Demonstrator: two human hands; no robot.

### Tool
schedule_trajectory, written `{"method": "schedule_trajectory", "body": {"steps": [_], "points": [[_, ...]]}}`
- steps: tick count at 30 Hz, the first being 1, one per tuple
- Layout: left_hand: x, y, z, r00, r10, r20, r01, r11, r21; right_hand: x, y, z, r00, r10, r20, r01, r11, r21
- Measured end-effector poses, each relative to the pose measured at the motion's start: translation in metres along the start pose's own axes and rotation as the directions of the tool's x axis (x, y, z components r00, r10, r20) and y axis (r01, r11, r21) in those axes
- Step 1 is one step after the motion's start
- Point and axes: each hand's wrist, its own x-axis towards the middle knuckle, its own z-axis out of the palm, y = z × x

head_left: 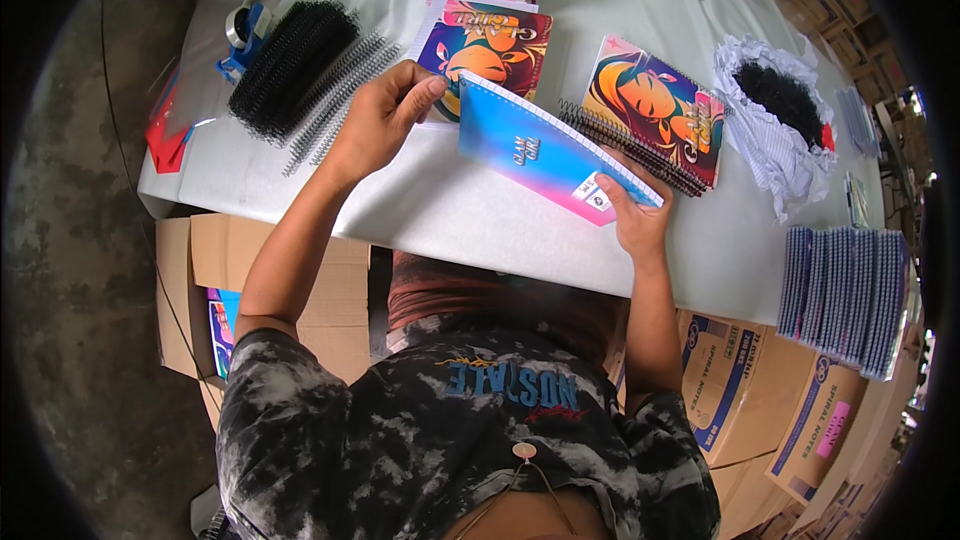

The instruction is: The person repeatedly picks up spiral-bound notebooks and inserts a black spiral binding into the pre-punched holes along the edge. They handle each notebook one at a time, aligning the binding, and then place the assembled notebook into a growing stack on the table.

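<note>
My right hand [640, 215] grips a thin notebook [530, 145] by its right end, thumb on the blue-and-pink cover. The notebook is tilted above the table, its long edge with a row of punched holes facing away from me. At the left end of that edge my left hand [390, 115] is closed, thumb and fingertips pinched together. Whatever may be between those fingertips is too small to make out. Behind the notebook lies a stack of colourful illustrated covers [500, 45]. To the right, a pile of spiral-bound notebooks [650, 105] lies partly behind my right hand.
Black spiral coils [295, 65] lie bundled at the left, with loose coils [345, 100] beside them and a blue tape dispenser [240, 40] behind. A cloth-lined holder [770, 110] with black bits and upright notebooks [840, 290] stand right. Cardboard boxes [280, 265] sit below the table edge.
</note>
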Motion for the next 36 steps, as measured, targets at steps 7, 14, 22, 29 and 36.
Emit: {"method": "schedule_trajectory", "body": {"steps": [7,14,22,29,36], "points": [[0.014,0.01,-0.021,0.979,0.142,0.144,-0.12,0.981,-0.155,-0.001,0.006,-0.005,0.992,-0.088,0.092,0.09,0.996,-0.02],[0.006,0.053,-0.032,0.897,0.23,0.379,-0.426,0.681,0.596,-0.013,0.003,0.006,0.991,0.087,0.097,-0.082,0.995,-0.055],[-0.011,0.058,-0.022,0.894,0.291,0.34,-0.428,0.34,0.837,-0.014,0.004,0.022,0.957,-0.234,0.172,0.256,0.96,-0.117],[-0.056,-0.058,0.025,0.775,0.575,0.261,-0.441,0.196,0.876,-0.028,-0.004,0.039,0.973,-0.193,0.123,0.215,0.955,-0.203],[-0.02,-0.041,-0.009,0.577,0.798,-0.174,-0.245,0.372,0.895,-0.029,-0.007,0.057,0.909,-0.379,0.175,0.408,0.895,-0.18]]}}
